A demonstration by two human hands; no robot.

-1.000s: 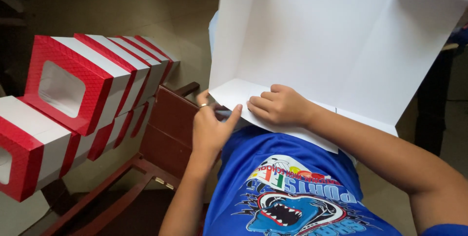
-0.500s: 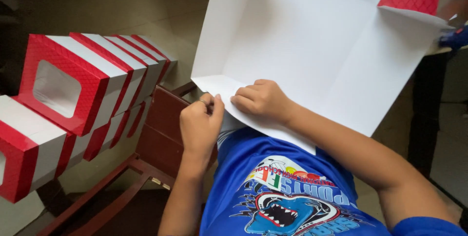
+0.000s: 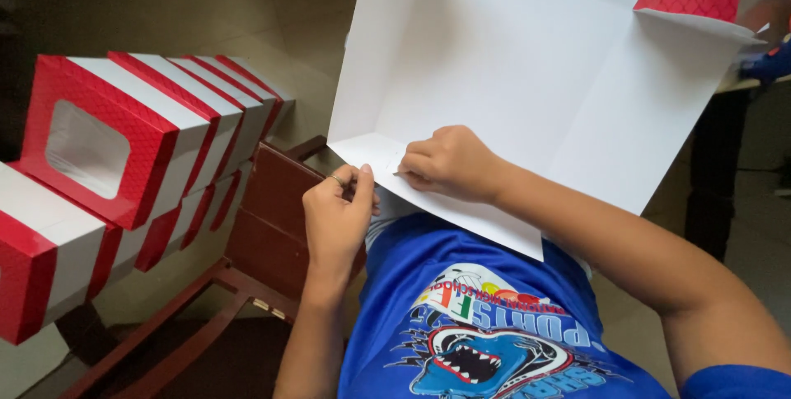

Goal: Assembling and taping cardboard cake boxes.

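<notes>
Large white flat cardboard box blank (image 3: 511, 78) with red patterned outer face lying open over lap. Right hand (image 3: 449, 164) pressing curled fingers on its near flap; left hand (image 3: 336, 218) pinching flap edge. Folded red-and-white window boxes (image 3: 124, 152) stacking on wooden chair (image 3: 264, 226) at left.

Red-and-white window boxes (image 3: 124, 160) stand stacked at left — a white unfolded carton (image 3: 511, 78) (red outside) lies ahead.

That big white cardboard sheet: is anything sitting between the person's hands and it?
Nothing visible does. The right hand already rests on the near flap of the white cardboard sheet, and the left hand pinches that flap's edge beside it. The stacked red-and-white boxes stand off to the left, apart from both hands.
</notes>
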